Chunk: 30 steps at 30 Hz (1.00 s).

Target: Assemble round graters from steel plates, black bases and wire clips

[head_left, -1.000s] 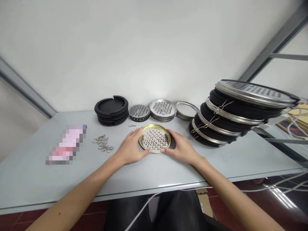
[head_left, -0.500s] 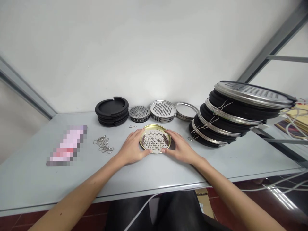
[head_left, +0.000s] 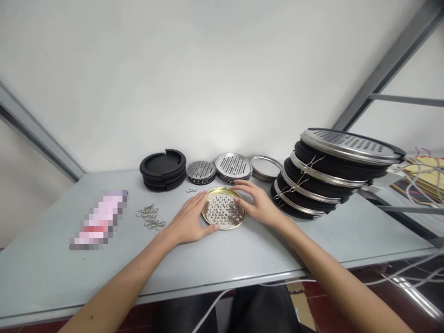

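On the table in front of me lies a round grater plate [head_left: 224, 211], silvery with raised perforated teeth, inside a shallow gold-coloured metal ring [head_left: 222, 190]. My left hand [head_left: 189, 219] grips the ring's left side, with the thumb at its near edge and the fingers along its far left. Over the right side is my right hand [head_left: 258, 203], its fingers apart and reaching across the far right rim. Whether its fingertips touch the plate I cannot tell. A small wire hook [head_left: 191, 190] lies just beyond my left fingertips.
Along the wall stand stacked black round holders [head_left: 163, 178], small grater discs [head_left: 201, 172], larger grater plates [head_left: 234, 166] and metal rings [head_left: 266, 166]. At right leans a tall stack of assembled graters [head_left: 329, 173]. Wire hooks [head_left: 151, 216] and a blurred pink object [head_left: 100, 217] lie left.
My right hand has come off the near right rim and moved up over the grater plate, its fingers spreading. My left hand stays on the ring. The view has tilted slightly.
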{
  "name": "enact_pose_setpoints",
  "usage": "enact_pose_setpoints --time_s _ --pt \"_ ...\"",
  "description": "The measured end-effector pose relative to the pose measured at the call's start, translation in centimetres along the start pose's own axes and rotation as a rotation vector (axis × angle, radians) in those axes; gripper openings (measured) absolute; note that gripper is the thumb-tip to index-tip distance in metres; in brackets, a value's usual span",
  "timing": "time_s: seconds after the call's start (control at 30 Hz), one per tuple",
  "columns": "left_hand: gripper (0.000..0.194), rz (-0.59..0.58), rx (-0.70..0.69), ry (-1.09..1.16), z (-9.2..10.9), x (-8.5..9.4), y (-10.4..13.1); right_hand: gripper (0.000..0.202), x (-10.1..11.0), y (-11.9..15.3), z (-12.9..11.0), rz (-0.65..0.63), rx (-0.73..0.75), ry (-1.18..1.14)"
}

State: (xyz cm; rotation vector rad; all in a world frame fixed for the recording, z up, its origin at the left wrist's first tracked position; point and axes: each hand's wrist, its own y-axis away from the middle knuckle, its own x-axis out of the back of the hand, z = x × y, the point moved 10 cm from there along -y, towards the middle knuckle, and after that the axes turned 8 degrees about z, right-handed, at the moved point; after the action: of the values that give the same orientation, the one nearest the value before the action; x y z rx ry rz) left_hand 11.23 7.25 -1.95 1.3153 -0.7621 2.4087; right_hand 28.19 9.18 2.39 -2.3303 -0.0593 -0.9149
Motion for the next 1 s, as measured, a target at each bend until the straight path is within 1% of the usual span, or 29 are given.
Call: enact_pose_setpoints --time_s 0.07,0.13,0.2,0.27,0.37,0.5,0.53,0.67,0.73,0.83,1.0 --pt "0.095 -0.004 -0.001 -0.007 -0.1 0.1 0.0 0.021 -0.7 -2.0 -0.7 -0.038 0.089 -0.010" --pt "0.096 -0.011 -0.017 -0.018 -0.1 0.1 0.1 0.014 -1.8 -3.4 -1.0 -0.091 0.163 0.052" --pt "0.094 -0.022 -0.049 -0.030 0.1 0.1 0.2 0.009 -2.9 -4.1 -1.2 -0.135 0.229 0.099" --pt "0.093 -0.028 -0.074 -0.040 0.2 0.2 0.3 0.009 -3.3 -4.1 -1.2 -0.141 0.260 0.130" --pt "0.094 -0.033 -0.087 -0.047 0.4 0.2 0.3 0.013 -3.8 -3.5 -0.8 -0.176 0.221 0.141" --pt "0.096 -0.046 -0.071 -0.037 0.6 0.1 0.2 0.012 -5.2 -2.7 0.1 -0.309 0.153 0.135" --pt "0.096 -0.047 -0.066 -0.034 0.6 0.1 0.2 0.012 -5.4 -2.7 0.2 -0.316 0.151 0.136" --pt "0.097 -0.057 -0.063 -0.037 0.6 0.1 0.2 0.010 -5.3 -3.2 0.2 -0.256 0.176 0.152" --pt "0.098 -0.077 -0.074 -0.042 0.7 0.0 0.3 0.010 -5.3 -3.4 0.2 -0.252 0.185 0.132" --pt "0.100 -0.105 -0.088 -0.038 1.0 0.0 0.3 0.014 -5.6 -3.5 0.4 -0.294 0.175 0.091" --pt "0.104 -0.136 -0.103 -0.015 1.2 0.0 0.2 0.013 -5.6 -3.3 0.1 -0.352 0.203 0.124"
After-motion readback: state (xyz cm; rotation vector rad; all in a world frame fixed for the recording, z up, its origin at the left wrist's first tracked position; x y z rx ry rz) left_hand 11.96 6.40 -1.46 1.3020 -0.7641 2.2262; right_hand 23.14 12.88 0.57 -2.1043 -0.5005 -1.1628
